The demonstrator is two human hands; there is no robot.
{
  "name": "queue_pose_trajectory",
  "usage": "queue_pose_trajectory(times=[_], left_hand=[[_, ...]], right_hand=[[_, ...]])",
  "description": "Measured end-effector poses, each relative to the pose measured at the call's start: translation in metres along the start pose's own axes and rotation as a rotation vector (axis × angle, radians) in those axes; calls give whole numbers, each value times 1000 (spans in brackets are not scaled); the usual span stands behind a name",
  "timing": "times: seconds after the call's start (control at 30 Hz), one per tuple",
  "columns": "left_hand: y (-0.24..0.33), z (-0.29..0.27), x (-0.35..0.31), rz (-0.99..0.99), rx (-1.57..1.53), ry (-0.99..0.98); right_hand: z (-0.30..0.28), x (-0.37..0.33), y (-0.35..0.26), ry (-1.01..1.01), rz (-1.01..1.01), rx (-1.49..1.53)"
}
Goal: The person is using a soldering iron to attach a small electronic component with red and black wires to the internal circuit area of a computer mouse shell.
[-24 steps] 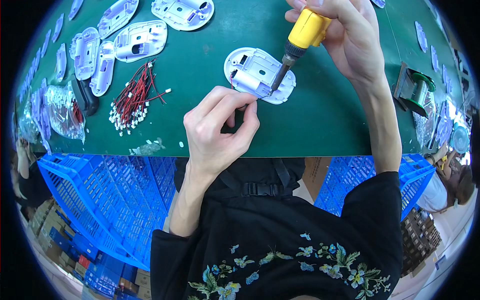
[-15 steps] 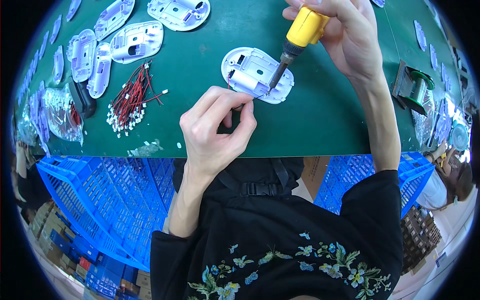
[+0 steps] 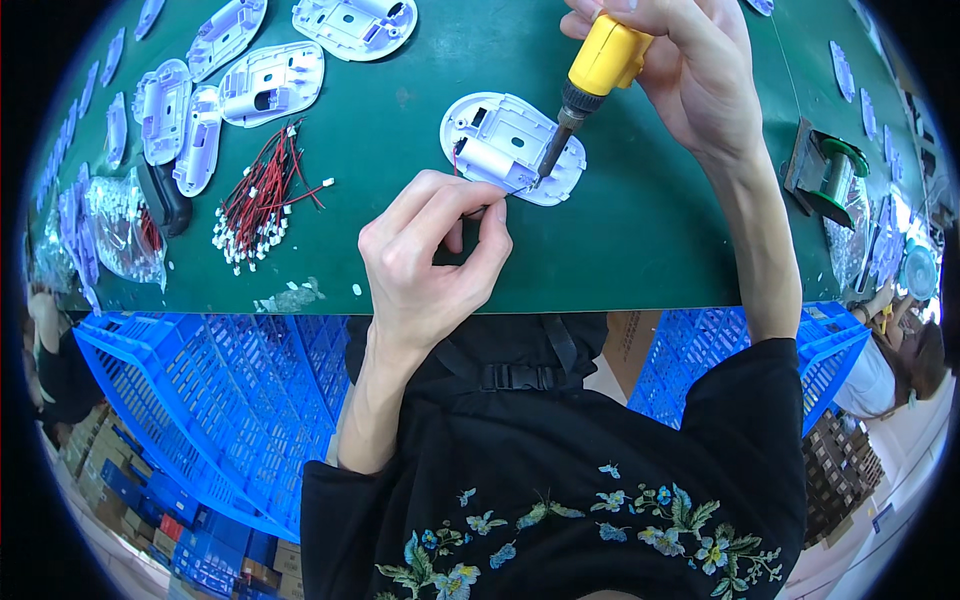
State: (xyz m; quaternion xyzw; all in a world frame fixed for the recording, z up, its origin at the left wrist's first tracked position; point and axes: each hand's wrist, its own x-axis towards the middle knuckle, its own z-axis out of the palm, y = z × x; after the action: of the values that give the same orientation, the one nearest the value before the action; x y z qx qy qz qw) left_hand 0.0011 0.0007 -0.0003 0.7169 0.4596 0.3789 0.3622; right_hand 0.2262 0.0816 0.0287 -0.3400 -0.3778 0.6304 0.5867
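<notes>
A white oval plastic housing [image 3: 512, 133] lies on the green table, its hollow inner side up. My right hand [image 3: 690, 75] grips a yellow soldering iron [image 3: 606, 60], its dark tip slanting down onto the housing's near right part. At the housing's near edge, my left hand [image 3: 435, 240] is closed, thumb and forefinger pinching a thin wire [image 3: 512, 192] that runs to the spot under the tip. A short piece of red wire shows at the housing's left side. The wire's far end is hidden by my fingers.
Left of my hands lies a bundle of red and black wires [image 3: 265, 205] with white plugs. More white housings [image 3: 272, 84] lie beyond it, near a clear bag [image 3: 125, 230]. A solder reel [image 3: 838, 185] stands at right. Blue crates [image 3: 215, 400] are below the table edge; other people sit at both sides.
The housing and the soldering iron have shifted very slightly left and away from me. My left hand keeps its pinch, and the tip stays at the same spot.
</notes>
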Motion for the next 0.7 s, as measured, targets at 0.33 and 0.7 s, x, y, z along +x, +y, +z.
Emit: queue_pose_trajectory(times=[0.33,0.7], left_hand=[[0,0,0,20,5,-6],[1,1,-1,31,16,-20]], right_hand=[[0,1,0,-14,8,30],[1,0,-2,-32,-15,34]])
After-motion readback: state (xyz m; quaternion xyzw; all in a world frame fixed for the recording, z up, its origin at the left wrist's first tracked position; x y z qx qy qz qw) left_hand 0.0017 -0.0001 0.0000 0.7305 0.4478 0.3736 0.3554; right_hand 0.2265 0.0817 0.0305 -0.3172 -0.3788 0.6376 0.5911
